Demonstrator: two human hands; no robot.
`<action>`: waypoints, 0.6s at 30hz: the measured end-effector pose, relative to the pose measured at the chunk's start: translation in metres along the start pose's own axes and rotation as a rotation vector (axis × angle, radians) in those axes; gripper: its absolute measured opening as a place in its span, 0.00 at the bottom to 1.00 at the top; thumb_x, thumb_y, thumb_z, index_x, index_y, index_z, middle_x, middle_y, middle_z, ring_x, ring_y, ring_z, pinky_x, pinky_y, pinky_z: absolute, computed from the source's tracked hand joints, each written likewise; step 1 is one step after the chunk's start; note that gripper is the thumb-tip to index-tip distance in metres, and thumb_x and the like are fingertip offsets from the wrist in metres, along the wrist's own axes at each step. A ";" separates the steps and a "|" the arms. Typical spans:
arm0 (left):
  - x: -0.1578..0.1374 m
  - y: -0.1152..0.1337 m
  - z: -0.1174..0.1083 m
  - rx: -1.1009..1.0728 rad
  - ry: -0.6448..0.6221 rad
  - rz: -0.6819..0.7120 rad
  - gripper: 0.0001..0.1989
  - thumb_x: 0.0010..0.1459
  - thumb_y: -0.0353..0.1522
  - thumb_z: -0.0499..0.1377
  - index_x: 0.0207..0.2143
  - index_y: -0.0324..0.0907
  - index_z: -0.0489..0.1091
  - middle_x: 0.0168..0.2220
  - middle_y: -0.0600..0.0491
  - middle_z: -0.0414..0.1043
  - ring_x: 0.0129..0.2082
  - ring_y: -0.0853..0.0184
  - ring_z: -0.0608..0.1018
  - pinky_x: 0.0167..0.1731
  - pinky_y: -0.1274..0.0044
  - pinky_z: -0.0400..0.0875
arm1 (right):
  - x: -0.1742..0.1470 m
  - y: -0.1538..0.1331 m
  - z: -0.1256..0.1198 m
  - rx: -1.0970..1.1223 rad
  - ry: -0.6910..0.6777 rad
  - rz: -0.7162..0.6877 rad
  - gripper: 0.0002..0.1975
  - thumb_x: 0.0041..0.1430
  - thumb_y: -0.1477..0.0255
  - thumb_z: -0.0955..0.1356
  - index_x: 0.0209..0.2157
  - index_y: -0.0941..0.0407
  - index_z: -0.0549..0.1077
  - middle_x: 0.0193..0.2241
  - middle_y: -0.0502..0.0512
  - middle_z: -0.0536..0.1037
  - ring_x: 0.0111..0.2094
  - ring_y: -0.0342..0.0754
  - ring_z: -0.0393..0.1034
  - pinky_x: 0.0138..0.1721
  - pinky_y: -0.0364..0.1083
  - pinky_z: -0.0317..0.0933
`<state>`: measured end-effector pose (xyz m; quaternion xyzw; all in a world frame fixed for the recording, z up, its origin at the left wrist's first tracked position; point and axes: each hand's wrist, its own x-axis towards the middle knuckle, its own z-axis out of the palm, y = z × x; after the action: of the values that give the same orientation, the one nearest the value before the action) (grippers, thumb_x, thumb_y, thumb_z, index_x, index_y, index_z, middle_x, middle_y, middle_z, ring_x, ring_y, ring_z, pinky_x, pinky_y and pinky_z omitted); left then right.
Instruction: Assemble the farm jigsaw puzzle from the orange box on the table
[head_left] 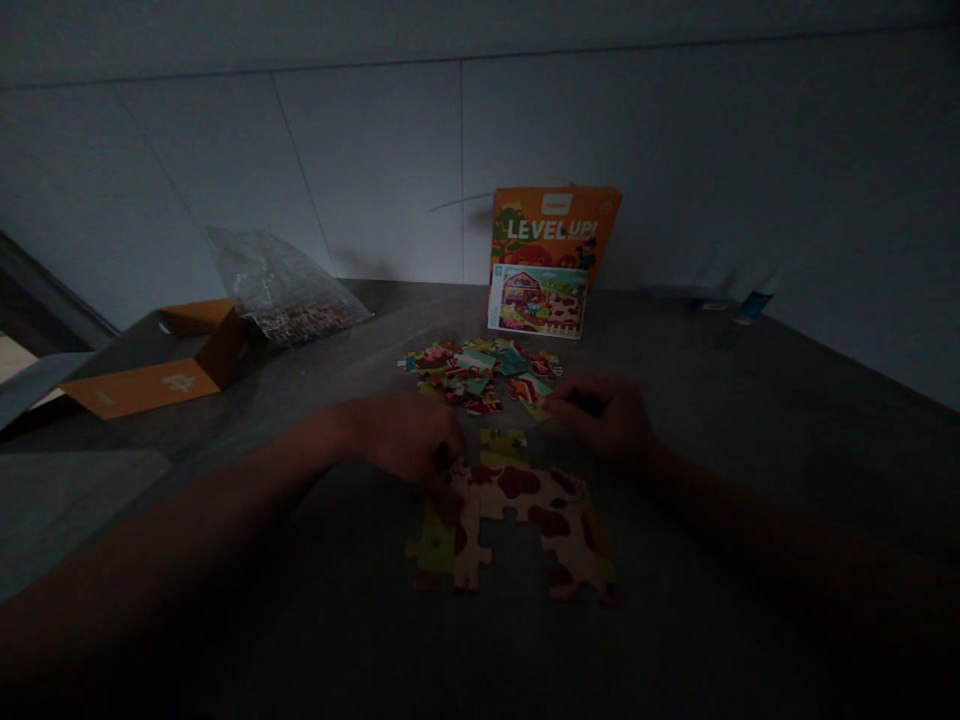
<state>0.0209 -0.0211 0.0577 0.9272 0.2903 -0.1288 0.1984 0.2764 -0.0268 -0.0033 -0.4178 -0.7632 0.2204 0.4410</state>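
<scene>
In the dim head view, a partly joined jigsaw puzzle (517, 490) with brown-spotted pale cow pieces and green parts lies on the table before me. My left hand (409, 435) is over its upper left corner, fingers curled down; whatever they may grip is hidden. To the right, my right hand (609, 415) pinches the edge of a red, green and white puzzle piece (529, 390) beside the pile. That pile of loose puzzle pieces (469, 372) sits just beyond both hands. A green puzzle piece (502, 443) borders the joined part's top edge.
An orange puzzle box (559, 235) leans on the back wall, a farm picture card (538, 302) in front of it. Leftward are an open orange box (150, 385) and a clear plastic bag (289, 295) of pieces. A small bottle (754, 303) stands at the right.
</scene>
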 end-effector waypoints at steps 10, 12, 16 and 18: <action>0.000 0.003 -0.002 0.028 -0.058 -0.058 0.18 0.52 0.47 0.64 0.28 0.40 0.74 0.26 0.55 0.74 0.21 0.72 0.69 0.20 0.80 0.54 | 0.013 0.013 -0.006 -0.090 0.468 0.239 0.10 0.48 0.65 0.68 0.22 0.57 0.74 0.20 0.54 0.73 0.24 0.48 0.67 0.25 0.45 0.58; 0.000 0.003 -0.002 0.009 -0.067 -0.062 0.18 0.52 0.46 0.64 0.28 0.40 0.74 0.26 0.55 0.74 0.22 0.72 0.70 0.21 0.80 0.55 | 0.013 0.015 -0.005 -0.097 0.480 0.240 0.10 0.49 0.65 0.68 0.22 0.57 0.74 0.20 0.53 0.73 0.24 0.48 0.68 0.24 0.45 0.58; -0.001 0.005 -0.002 0.010 -0.063 -0.076 0.19 0.49 0.47 0.65 0.27 0.40 0.74 0.24 0.56 0.72 0.21 0.72 0.69 0.20 0.80 0.54 | 0.015 0.020 -0.008 -0.199 0.515 0.218 0.11 0.50 0.65 0.67 0.22 0.57 0.75 0.20 0.53 0.75 0.24 0.48 0.69 0.24 0.45 0.58; -0.001 0.006 -0.002 0.028 -0.055 -0.078 0.20 0.47 0.49 0.66 0.26 0.40 0.73 0.23 0.56 0.71 0.20 0.72 0.68 0.19 0.80 0.53 | 0.016 0.023 -0.010 -0.281 0.480 0.244 0.11 0.51 0.65 0.66 0.23 0.57 0.75 0.21 0.54 0.76 0.24 0.48 0.69 0.24 0.45 0.57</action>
<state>0.0237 -0.0253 0.0616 0.9140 0.3190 -0.1658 0.1882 0.2910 -0.0011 -0.0061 -0.6034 -0.6043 0.0589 0.5170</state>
